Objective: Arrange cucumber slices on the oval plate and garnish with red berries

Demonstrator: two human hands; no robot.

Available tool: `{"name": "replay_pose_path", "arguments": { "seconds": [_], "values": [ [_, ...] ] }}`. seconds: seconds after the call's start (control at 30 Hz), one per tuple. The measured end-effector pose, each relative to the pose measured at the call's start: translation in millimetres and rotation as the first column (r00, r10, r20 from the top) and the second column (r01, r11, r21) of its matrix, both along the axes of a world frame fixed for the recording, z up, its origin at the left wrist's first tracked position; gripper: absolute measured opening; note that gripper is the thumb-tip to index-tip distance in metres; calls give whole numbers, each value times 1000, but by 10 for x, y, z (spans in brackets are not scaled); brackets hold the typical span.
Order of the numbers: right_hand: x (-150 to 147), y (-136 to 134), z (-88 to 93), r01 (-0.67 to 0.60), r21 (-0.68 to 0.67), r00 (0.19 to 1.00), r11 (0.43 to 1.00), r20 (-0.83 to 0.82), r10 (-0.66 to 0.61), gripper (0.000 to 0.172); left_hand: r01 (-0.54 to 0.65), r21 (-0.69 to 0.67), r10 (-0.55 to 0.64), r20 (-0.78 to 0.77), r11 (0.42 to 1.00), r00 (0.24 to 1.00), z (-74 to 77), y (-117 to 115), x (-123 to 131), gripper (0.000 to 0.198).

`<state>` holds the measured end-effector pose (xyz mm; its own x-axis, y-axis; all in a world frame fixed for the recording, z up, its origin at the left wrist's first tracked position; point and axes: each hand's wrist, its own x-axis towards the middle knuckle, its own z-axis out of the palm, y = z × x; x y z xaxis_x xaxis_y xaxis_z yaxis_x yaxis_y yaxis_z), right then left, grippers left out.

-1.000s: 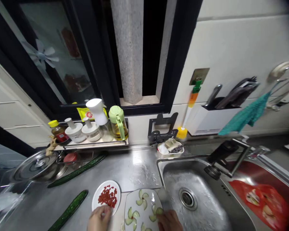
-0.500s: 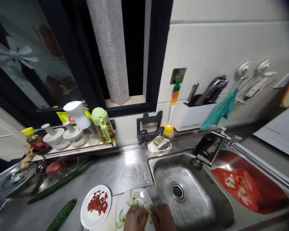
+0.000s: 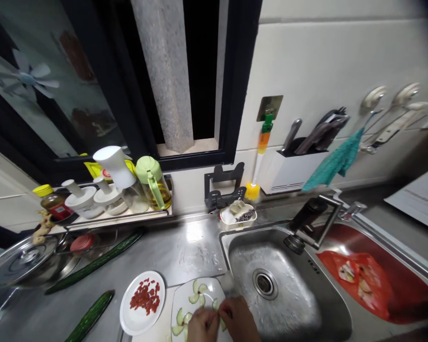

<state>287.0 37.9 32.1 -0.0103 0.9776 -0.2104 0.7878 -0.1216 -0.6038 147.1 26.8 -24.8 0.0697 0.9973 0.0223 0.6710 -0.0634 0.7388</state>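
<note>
Both hands are over a white square plate (image 3: 180, 297) near the bottom edge. Cucumber slices (image 3: 196, 298) lie on it in small flower-like groups, with a tiny red bit between some of them. My left hand (image 3: 203, 325) has its fingers curled in a pinch above the plate's lower middle. Close against it, my right hand (image 3: 238, 319) pinches too, over a slice at the plate's right side. Whatever sits between the fingertips is too small or hidden to name. Left of the plate stands a white round plate (image 3: 125, 311) holding dried red goji berries (image 3: 145, 297).
Right of the hands is a sink basin (image 3: 288, 285); the second basin holds a red plastic bag (image 3: 371, 289). Two cucumbers (image 3: 92, 316) lie on the steel counter at left. Behind them are an oil jug (image 3: 151, 183) and seasoning jars (image 3: 109, 199). A faucet (image 3: 328, 223) overhangs the sinks.
The camera view has shifted slightly. My hands stay together over the plate, and the right hand's fingertips have moved a little closer to the left hand's.
</note>
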Motion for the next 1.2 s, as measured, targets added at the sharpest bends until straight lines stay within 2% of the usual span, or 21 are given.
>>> {"name": "replay_pose_path", "arguments": {
  "seconds": [0.1,0.27,0.43,0.63,0.93,1.2],
  "values": [
    [1,45,53,-48,-44,996,998,72,51,16,9,39,-8,-24,999,1000,-57,-24,-19,24],
    [-21,142,113,-122,-76,971,990,198,135,17,43,140,-22,-154,989,988,-133,-31,-98,13],
    [-51,186,138,-176,-90,947,980,257,194,19,99,180,-74,-137,979,988,-130,0,-74,15],
    [-56,204,107,-201,-94,940,975,262,219,18,121,221,-95,-127,968,987,-99,36,-14,17],
    [-19,175,-14,-159,-39,965,986,203,164,16,114,227,-74,-175,967,982,-76,63,6,17],
    [17,169,20,-168,-56,963,984,202,176,17,111,184,-83,-154,977,985,-116,70,-16,16]
  ]
}}
